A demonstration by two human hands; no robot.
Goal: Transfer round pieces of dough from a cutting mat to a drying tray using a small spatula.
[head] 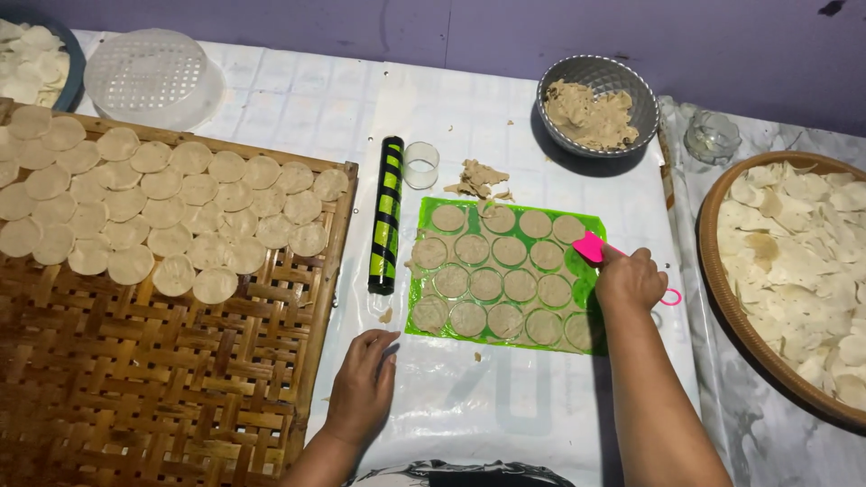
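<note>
A green mat lies on the white plastic sheet, covered with several cut rounds of beige dough. My right hand grips a pink scraper whose blade touches the mat's right edge beside a dough round. My left hand rests flat on the sheet just below the mat's near-left corner, fingers together, holding nothing.
A green-and-black rolling pin and a clear ring cutter lie left of the mat. A woven bamboo tray with several dough rounds sits at left. A metal bowl of dough stands behind, a round basket of pale chips at right.
</note>
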